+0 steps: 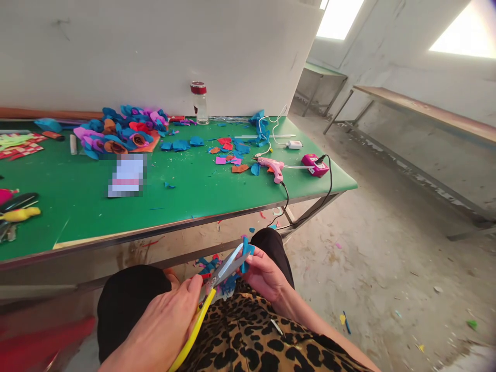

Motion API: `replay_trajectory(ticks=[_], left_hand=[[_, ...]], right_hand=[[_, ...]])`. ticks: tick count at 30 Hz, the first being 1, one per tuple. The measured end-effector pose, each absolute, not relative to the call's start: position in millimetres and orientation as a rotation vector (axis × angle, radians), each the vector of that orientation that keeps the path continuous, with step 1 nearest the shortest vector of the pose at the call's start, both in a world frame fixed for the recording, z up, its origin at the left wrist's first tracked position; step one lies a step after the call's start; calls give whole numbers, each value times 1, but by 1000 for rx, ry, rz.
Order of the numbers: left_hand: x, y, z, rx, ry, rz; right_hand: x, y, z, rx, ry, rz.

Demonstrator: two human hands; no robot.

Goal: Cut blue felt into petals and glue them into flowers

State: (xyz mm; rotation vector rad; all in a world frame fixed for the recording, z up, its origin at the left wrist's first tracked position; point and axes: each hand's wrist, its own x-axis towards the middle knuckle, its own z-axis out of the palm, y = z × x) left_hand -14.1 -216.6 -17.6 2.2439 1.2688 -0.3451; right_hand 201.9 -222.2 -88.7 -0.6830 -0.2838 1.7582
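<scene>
Gripping the yellow-handled scissors [227, 268] in the clenched left hand [170, 320], blades against a blue felt piece [245, 253]. Pinching that piece in the right hand [265, 276], just above the lap. Beyond both hands, up on the green surface [186, 191]: a pink glue gun [273, 168], heaped felt flowers [120, 132].

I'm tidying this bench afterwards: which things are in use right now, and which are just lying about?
In use: scissors in left hand; blue felt piece in right hand.
Lying about: pink glue gun, jar, pile of felt flowers, scraps on the green table.
</scene>
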Motion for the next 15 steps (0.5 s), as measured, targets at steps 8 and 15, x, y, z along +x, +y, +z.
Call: replay_trajectory(ticks=[8,15], left_hand=[[-13,-215,-19,2248,1280,-347],[-26,-214,-12,2180,1237,-382]], right_hand=[[204,-226,-81,-869,-481,1736],[215,-229,-78,-939,-652,1835]])
